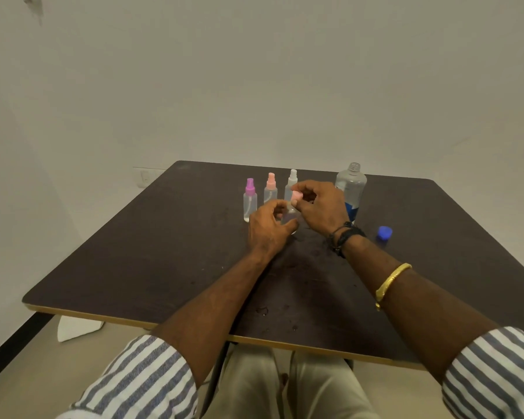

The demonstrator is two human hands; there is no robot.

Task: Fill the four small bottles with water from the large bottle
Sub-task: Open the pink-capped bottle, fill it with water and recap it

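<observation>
Under right hand [321, 208] — pink-capped small bottle [291, 214]

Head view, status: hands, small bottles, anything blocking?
Left hand grips small bottle; right hand pinches its pink spray cap. Large bottle open, blue cap on table. Nothing blocking.

Desk [133, 252], far side: left bottle [250, 204], middle bottle [270, 192], right bottle [292, 179] in a row. Fourth bottle [288, 216] just in front of right bottle (between left hand [266, 231] and right hand [321, 207]). Large bottle [351, 186] right of the row; loose cap [384, 232] nearer, further right.
</observation>
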